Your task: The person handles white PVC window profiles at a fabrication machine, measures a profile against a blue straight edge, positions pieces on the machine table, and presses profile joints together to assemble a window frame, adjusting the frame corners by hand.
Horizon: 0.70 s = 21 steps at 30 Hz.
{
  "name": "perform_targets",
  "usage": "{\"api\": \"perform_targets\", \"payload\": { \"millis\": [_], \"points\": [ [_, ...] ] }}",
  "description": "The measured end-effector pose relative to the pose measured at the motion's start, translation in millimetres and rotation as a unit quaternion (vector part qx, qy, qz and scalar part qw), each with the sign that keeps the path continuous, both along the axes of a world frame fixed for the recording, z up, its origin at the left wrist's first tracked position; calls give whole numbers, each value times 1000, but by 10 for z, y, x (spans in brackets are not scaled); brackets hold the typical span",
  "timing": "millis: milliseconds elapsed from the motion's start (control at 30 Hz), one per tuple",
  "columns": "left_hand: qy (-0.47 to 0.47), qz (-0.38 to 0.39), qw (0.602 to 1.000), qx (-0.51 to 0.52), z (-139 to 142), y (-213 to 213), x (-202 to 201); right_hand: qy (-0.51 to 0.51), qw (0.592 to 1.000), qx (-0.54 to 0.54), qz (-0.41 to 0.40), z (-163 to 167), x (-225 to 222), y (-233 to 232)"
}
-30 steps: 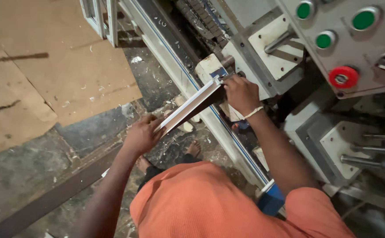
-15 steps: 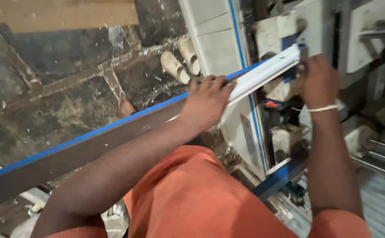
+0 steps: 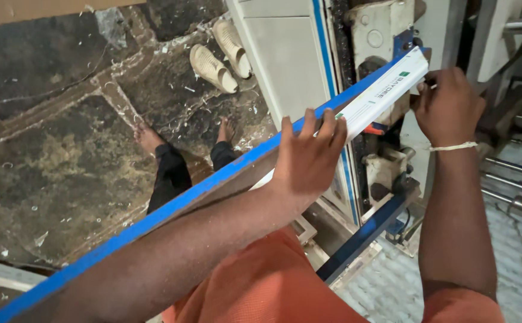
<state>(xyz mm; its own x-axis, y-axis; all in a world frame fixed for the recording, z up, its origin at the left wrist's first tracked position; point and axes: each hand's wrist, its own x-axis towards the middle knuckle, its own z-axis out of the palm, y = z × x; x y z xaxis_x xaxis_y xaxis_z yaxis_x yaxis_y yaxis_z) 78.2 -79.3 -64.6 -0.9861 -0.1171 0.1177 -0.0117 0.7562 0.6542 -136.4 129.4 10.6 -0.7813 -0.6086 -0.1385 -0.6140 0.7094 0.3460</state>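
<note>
Compared with half a second ago, the left hand (image 3: 309, 158) grips the white profile (image 3: 380, 93) mid-length; the right hand (image 3: 449, 104), at three o'clock, clasps its end, now raised before the machine (image 3: 380, 30).

Long profile (image 3: 386, 90) looks like smooth white plastic w/ glossy blue film edge; machine (image 3: 285, 66) is painted metal, matt & scuffed; floor (image 3: 52, 161) rough worn stone w/ shavings; sandals (image 3: 213, 69) matt rubbery; shirt (image 3: 267, 287) orange cloth.

Two hands, left (image 3: 309, 158) and right (image 3: 447, 104), grip one profile (image 3: 386, 90); two slippers (image 3: 222, 54) lie left of it.
</note>
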Motion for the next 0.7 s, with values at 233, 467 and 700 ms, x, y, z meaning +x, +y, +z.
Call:
{"api": "perform_targets", "payload": {
  "millis": [233, 467, 700],
  "points": [
    [-13, -31, 999, 34, -46, -71, 36, -42, 997, -63, -5, -81, 6, 44],
    [-26, -48, 996, 73, 2, -150, 60, -58, 991, -119, 8, -85, 122, -14],
    [-36, -50, 998, 12, 84, -225, 33, -73, 988, -132, 12, -107, 89, -23]
  ]
}}
